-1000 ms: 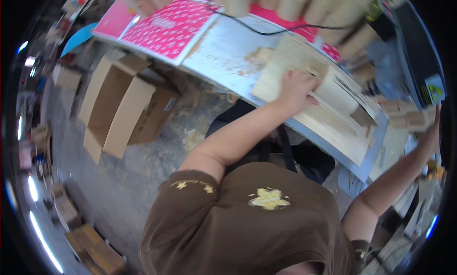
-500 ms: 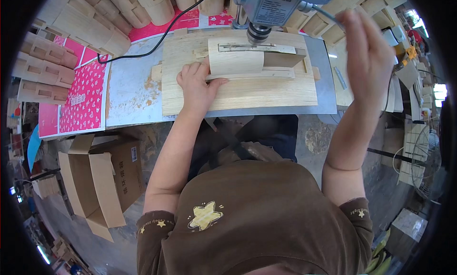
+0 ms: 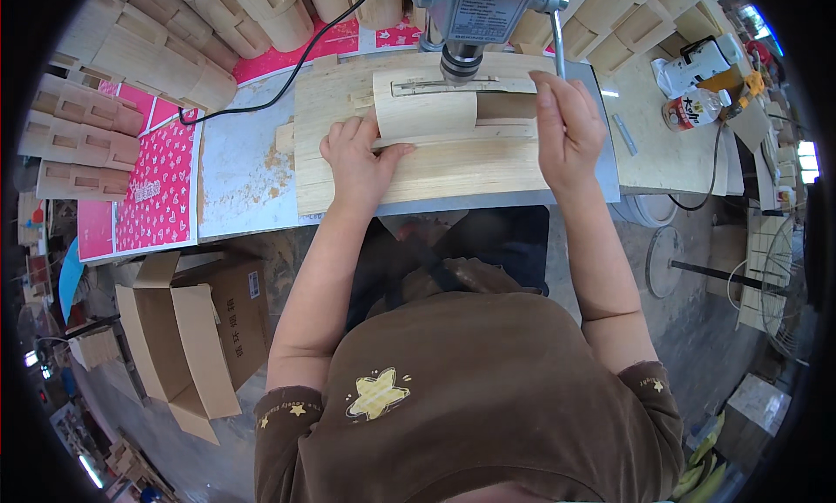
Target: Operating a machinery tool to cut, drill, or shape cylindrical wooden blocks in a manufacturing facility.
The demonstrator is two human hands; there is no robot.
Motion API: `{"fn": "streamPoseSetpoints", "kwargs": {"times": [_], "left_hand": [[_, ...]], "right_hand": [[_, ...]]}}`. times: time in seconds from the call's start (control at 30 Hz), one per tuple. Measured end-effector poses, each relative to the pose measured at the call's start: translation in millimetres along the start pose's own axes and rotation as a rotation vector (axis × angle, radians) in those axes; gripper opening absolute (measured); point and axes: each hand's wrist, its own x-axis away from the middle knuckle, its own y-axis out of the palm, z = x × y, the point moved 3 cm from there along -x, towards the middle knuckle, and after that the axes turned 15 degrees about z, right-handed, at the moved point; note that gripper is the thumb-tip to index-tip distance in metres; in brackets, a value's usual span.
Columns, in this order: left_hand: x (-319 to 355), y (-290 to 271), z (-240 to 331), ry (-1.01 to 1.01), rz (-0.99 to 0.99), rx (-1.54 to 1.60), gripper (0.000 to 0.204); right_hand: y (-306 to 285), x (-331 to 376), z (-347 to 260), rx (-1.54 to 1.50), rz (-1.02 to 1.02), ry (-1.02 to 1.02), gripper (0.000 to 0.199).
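Note:
A pale curved wooden piece [image 3: 425,113] with a long slot lies on a flat wooden board [image 3: 453,168] under the bench drill [image 3: 483,15]. Above the slot hangs the drill chuck [image 3: 460,60]; whether its bit touches the wood I cannot tell. My left hand [image 3: 357,159] grips the left end of the wooden piece, thumb along its near edge. To the right, the fingers of my right hand [image 3: 570,128] are curled round the lower end of the drill's metal lever [image 3: 558,41]. That hand covers the right end of the wooden piece.
Stacked wooden cylinders with cut-outs [image 3: 83,137] stand at the left and back. A black cable [image 3: 296,72] crosses the table's left part. At right are a bottle [image 3: 692,109] and a blue marker-like stick [image 3: 624,133]. An open cardboard box [image 3: 205,346] sits on the floor.
My right hand has come down and leftward, swinging the lever from slanting right to pointing nearly straight toward me. My left hand stays on the wooden piece.

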Motion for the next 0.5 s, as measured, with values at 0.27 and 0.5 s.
{"fn": "streamPoseSetpoints", "kwargs": {"times": [0.27,0.5], "left_hand": [[-4,11,10,0.007,-0.023,0.030,0.063],[-1,24,27,0.033,-0.034,0.054,0.060]], "right_hand": [[-4,-144,-19,0.188,0.107,0.190,0.025],[39,-179,15,0.054,0.036,0.052,0.037]]}}
